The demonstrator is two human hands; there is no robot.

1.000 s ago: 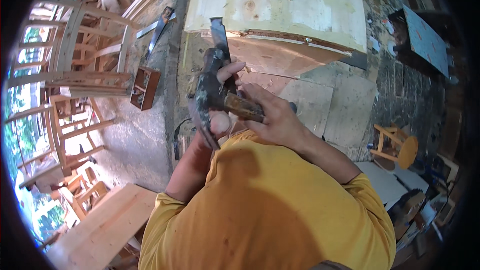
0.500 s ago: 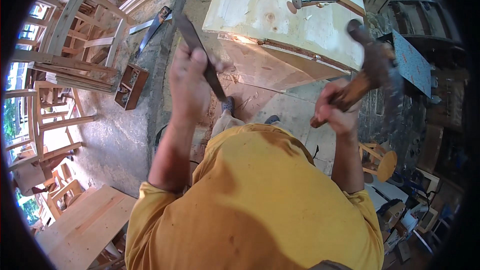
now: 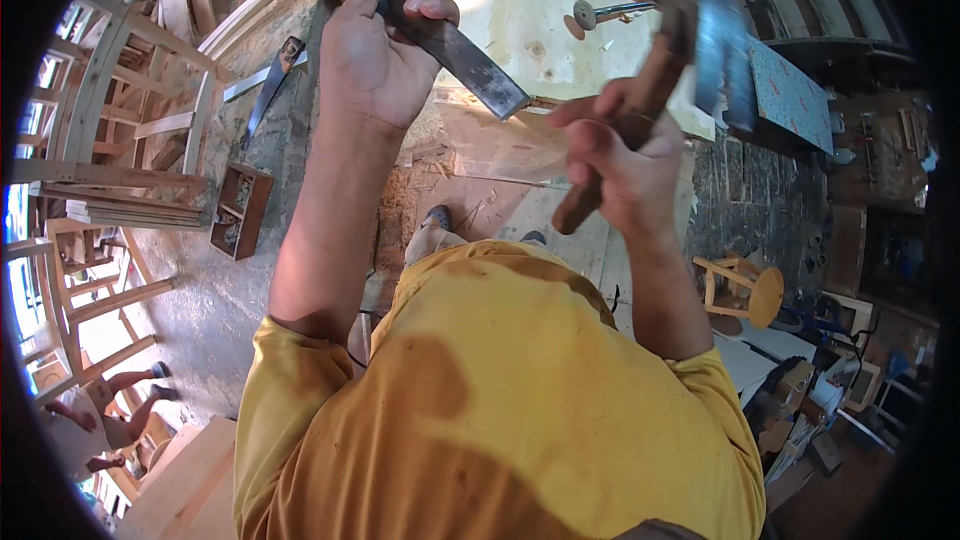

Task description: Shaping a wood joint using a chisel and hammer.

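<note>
My left hand (image 3: 385, 75) is closed around a flat, dark steel bar (image 3: 470, 65) with a square end; whether it is a file or a blade, I cannot tell. The bar slants down to the right, above the edge of the pale wooden worktop (image 3: 530, 55). My right hand (image 3: 630, 155) grips the wooden handle of a hatchet-like tool (image 3: 650, 90), raised over the worktop's right side. Its wide metal head is smeared by motion. The bar and the tool are apart.
A metal rod with a round disc (image 3: 585, 15) lies on the worktop. At left are a handsaw (image 3: 272, 90), an open wooden box (image 3: 240, 210) and wooden frames (image 3: 130, 90). A round-topped stool (image 3: 766, 297) stands at right. Another person (image 3: 95, 420) shows at lower left.
My left hand has risen and turned, bringing the bar's square end toward the right. My right hand has moved up and left with the hatchet-like tool. The other person has come into view.
</note>
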